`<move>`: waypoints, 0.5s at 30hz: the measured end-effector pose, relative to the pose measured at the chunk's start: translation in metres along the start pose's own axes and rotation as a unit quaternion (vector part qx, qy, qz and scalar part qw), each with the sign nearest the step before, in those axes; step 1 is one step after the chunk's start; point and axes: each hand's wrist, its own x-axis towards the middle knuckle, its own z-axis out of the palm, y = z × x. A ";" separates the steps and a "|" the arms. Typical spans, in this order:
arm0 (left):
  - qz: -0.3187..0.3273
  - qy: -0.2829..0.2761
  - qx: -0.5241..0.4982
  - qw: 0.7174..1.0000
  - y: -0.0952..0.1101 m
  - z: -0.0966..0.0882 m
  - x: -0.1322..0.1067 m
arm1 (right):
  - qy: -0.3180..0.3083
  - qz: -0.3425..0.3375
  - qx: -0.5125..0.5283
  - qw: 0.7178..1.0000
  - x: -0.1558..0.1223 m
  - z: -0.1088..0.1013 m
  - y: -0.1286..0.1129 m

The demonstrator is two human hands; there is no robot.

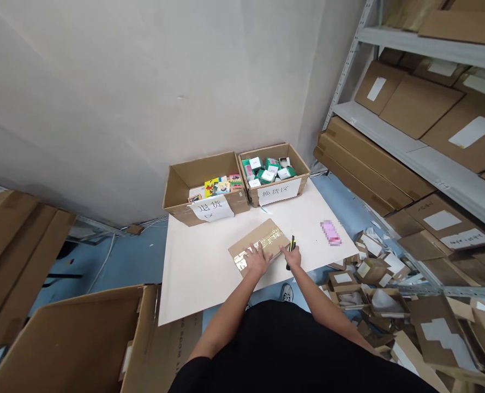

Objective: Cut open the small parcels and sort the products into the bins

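Observation:
A taped cardboard parcel point(262, 236) lies at an angle near the front edge of the white table point(193, 273). My left hand point(257, 260) rests on its top with the fingers spread over the shiny tape. At the parcel's right end is my right hand point(291, 256), closed around a black and yellow utility knife point(293, 243). The knife points upward, and its blade is too small to make out. The thumb side of my right hand is close to the parcel's edge; whether it touches cannot be seen clearly.
Behind the parcel stand two labelled open boxes: the left box point(177, 197) holds colourful books, the right box point(303, 183) green-and-white packages. A blurred pink item point(331, 232) lies at the table's right. Shelving point(409, 147), discarded cartons point(373, 270) and a large carton point(90, 338) surround the table.

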 end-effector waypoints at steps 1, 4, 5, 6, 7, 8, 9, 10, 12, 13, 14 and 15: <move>0.022 -0.008 0.001 1.000 -0.004 -0.002 -0.002 | 0.020 -0.004 -0.024 1.000 0.007 0.002 -0.009; 0.071 -0.018 0.002 0.997 -0.027 -0.005 -0.010 | 0.037 -0.017 -0.072 0.997 0.028 0.011 -0.041; 0.076 -0.017 -0.002 0.997 -0.035 -0.005 -0.013 | 0.022 -0.023 -0.071 0.997 0.033 0.018 -0.052; 0.075 -0.016 -0.009 0.997 -0.043 -0.004 -0.016 | 0.004 -0.031 -0.065 0.997 0.035 0.027 -0.063; 0.067 -0.014 -0.020 0.997 -0.050 -0.003 -0.018 | -0.013 -0.039 -0.057 0.998 0.036 0.038 -0.072; 0.053 -0.017 -0.036 0.998 -0.057 -0.002 -0.019 | -0.027 -0.045 -0.054 0.997 0.036 0.049 -0.080; 0.034 -0.023 -0.054 0.998 -0.064 -0.001 -0.019 | -0.037 -0.052 -0.048 0.997 0.034 0.061 -0.086; 0.013 -0.032 -0.076 0.997 -0.070 -0.001 -0.018 | -0.045 -0.059 -0.030 0.997 0.030 0.073 -0.089; -0.024 -0.052 -0.123 0.991 -0.087 -0.004 -0.013 | -0.068 -0.072 0.047 0.994 0.021 0.093 -0.090; -0.035 -0.060 -0.150 0.986 -0.098 -0.006 -0.009 | -0.086 -0.075 0.100 0.988 0.017 0.101 -0.087; -0.039 -0.065 -0.180 0.981 -0.110 -0.009 -0.005 | -0.104 -0.072 0.150 0.981 0.012 0.107 -0.082; -0.039 -0.064 -0.215 0.974 -0.126 -0.011 -0.001 | -0.118 -0.064 0.186 0.973 0.007 0.112 -0.076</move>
